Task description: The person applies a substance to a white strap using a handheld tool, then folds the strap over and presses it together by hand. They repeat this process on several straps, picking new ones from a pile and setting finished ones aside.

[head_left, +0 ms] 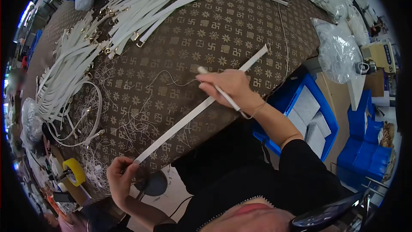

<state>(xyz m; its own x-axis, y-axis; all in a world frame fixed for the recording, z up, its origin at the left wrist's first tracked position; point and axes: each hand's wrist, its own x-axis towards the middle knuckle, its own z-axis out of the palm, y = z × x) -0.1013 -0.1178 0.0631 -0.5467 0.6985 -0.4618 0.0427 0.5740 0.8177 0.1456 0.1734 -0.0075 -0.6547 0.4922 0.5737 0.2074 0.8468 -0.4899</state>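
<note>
A white strap point(176, 127) stretches diagonally over the brown patterned cloth, from the table's near edge up to a free end with a small metal tip. My left hand point(121, 175) pinches the lower end between thumb and fingers. Over the upper half of the strap, my right hand point(229, 87) is closed around a slim white stick-like tool point(227, 97); its exact kind I cannot make out. A thin loose thread point(171, 79) trails on the cloth to the left of the right fingertips. The right hand covers part of the strap.
Piles of white straps with metal buckles point(141, 21) lie at the far side and left point(68, 73). Thread scraps point(143, 120) litter the cloth point(193, 47). Yellow tape point(74, 172) stands lower left. Right are a blue crate point(332, 124), a plastic bag point(337, 51) and a machine point(377, 58).
</note>
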